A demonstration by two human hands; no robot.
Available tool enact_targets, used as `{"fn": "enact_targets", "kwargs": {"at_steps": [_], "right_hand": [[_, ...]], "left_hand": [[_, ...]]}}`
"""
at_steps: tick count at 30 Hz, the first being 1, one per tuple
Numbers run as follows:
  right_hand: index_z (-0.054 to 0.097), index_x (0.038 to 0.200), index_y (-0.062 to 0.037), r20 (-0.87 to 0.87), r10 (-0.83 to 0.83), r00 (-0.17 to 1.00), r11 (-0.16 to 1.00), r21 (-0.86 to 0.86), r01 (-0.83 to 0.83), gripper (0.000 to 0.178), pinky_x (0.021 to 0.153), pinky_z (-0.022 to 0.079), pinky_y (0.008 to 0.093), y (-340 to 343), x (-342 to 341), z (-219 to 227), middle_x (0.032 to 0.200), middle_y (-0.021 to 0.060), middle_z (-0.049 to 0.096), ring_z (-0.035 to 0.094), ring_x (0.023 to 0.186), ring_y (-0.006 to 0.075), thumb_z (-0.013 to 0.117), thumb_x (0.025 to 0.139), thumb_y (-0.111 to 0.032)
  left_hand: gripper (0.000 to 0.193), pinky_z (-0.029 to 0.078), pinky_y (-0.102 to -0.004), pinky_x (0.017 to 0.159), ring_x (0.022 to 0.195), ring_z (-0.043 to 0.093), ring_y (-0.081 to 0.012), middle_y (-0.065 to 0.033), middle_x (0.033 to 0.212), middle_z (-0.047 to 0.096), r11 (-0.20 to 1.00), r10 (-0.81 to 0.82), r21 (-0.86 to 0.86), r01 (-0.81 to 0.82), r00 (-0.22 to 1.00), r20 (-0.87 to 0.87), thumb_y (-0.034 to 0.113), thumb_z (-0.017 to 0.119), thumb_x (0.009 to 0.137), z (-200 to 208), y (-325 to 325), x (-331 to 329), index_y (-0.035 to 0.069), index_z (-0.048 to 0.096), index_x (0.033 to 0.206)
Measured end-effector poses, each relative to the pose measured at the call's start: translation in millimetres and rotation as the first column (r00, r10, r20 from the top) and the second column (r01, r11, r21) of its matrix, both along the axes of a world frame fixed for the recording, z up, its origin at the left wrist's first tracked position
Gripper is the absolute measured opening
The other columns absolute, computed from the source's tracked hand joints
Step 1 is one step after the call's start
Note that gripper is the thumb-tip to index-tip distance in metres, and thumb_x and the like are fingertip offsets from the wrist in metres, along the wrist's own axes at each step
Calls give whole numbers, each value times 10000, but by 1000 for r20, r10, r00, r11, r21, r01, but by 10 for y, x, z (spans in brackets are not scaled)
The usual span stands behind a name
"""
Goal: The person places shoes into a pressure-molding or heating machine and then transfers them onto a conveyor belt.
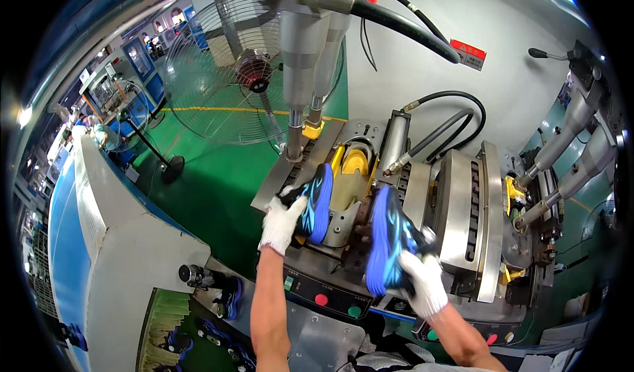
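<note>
Clock positions are read from the centre of the head view, 12 at the top. Nearest, between 4 and 5 o'clock, the gloved right hand [424,283] grips the first shoe [389,240], dark with light-blue markings and a blue-violet sole; its fingers, partly hidden, are closed on the upper. At 7 o'clock the gloved left hand [281,225] grips the second shoe [320,207], of like colouring, fingers wrapped around the upper. Both shoes are raised over the machine, soles turned towards each other; whether the second shoe touches the metal beneath cannot be told.

Below them, at 6 o'clock, lies a black control panel [338,306] with a red button [321,299] and a green button [354,312]. At 7 o'clock, lower down, another shoe [231,298] stands apart.

Between and beyond the two held shoes, just off centre towards 2 o'clock, is a yellow pad [354,163] in a metal station. A stainless block [459,213] occupies 3 to 4 o'clock; black hoses [456,98] arch at 2.

Farther off, a pale housing [132,240] fills 8 o'clock. A large caged fan [254,71] stands at 11 over green floor [224,154], and a smaller pedestal fan [142,134] at 9.
</note>
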State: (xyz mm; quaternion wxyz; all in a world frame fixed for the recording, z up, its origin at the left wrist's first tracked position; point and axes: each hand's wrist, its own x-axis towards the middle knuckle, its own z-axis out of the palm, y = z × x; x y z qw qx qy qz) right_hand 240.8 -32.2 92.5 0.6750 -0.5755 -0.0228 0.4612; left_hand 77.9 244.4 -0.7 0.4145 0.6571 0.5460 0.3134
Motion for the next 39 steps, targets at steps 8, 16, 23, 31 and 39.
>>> {"fn": "enact_targets", "kwargs": {"at_steps": [8,16,23,31,39], "right_hand": [[670,1199,-66,756,222,616,900,-402,169,360,934,562,478,2973,1049,-1567,1102,161,722,705,1036,371,682,910,-280],[762,846,-106,833,535,139,653,-512,558,267,843,597,454,3804,395,-2537,988,141,762,751,967,307,631,821,-337],[683,1078,-135,302,572,763,807,-373,-458,206,692,518,422,3452,1992,-2282,894,27,654,614,775,184,738,904,-230],[194,1626,-17,902,238,-360,828,-382,-410,891,1254,223,399,381,-522,-1798,1672,231,241,272,1546,309,670,960,-368],[200,1612,13,222,739,-636,403,-903,153,1118,1242,142,543,-433,-529,-2631,1657,269,237,229,1545,397,724,805,-556]], "left_hand": [[642,477,-330,1016,1087,590,-178,-76,1166,582,984,130,-149,-103,974,186,28,805,782,-252,-1965,-1956,-16,489,1339],[575,505,-375,989,1158,615,-273,-154,1270,625,723,546,-299,-623,780,-306,163,798,834,-1237,-3943,-2573,41,543,1335],[533,488,-510,971,1155,590,-422,-203,1205,643,844,510,63,-533,761,-401,307,771,838,-2271,-4234,-2198,59,593,1276],[710,412,-546,1081,1303,510,-429,-218,1373,546,883,351,-230,-410,900,-259,406,764,849,-2132,-4511,-2535,91,490,1423],[798,373,-507,1136,1311,495,-433,-262,1402,524,174,940,116,-978,130,-315,378,780,854,-2026,-5451,-5277,-41,457,1452]]}}
